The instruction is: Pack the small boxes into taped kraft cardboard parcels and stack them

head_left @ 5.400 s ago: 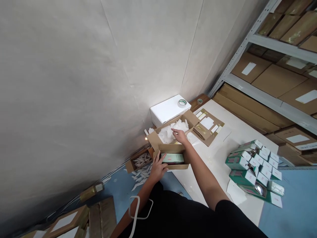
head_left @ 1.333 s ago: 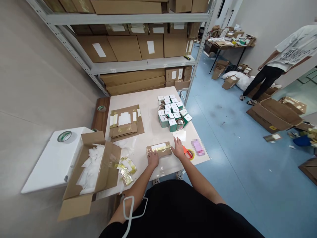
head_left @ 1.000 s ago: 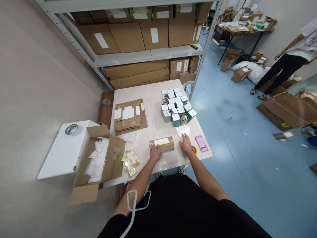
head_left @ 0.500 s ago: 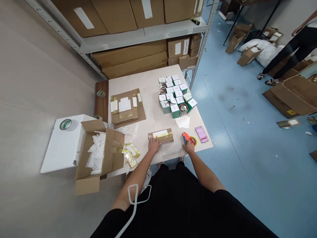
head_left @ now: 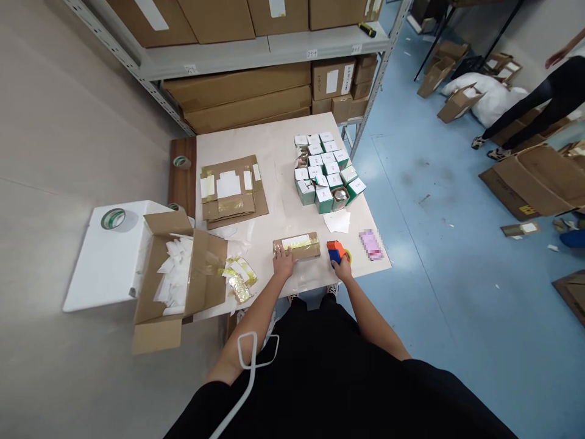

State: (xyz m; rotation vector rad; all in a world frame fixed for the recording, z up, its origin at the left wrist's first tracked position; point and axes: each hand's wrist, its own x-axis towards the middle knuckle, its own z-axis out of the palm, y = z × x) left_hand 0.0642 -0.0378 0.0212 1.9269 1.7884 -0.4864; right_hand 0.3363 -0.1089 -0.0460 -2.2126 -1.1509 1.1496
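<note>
A small closed cardboard box (head_left: 297, 246) with a white label and yellow tape lies near the front edge of the pale table (head_left: 274, 146). My left hand (head_left: 283, 263) rests against the box's left front corner, fingers spread on it. My right hand (head_left: 342, 266) is wrapped round an orange and blue tape dispenser (head_left: 336, 252) with a yellow roll, just right of the box and raised a little off the table.
Several green and white small boxes (head_left: 325, 174) stand at the back right. Flattened cardboard (head_left: 231, 192) lies at the left; crumpled tape scraps (head_left: 237, 277) nearby. An open carton of white padding (head_left: 176, 277) and a white foam box (head_left: 109, 253) sit left. Shelving (head_left: 256, 55) behind; another person (head_left: 530, 107) far right.
I have turned from the open carton to the table and set the small box down. My right hand moved right, closed on the tape dispenser and brought it toward the box.
</note>
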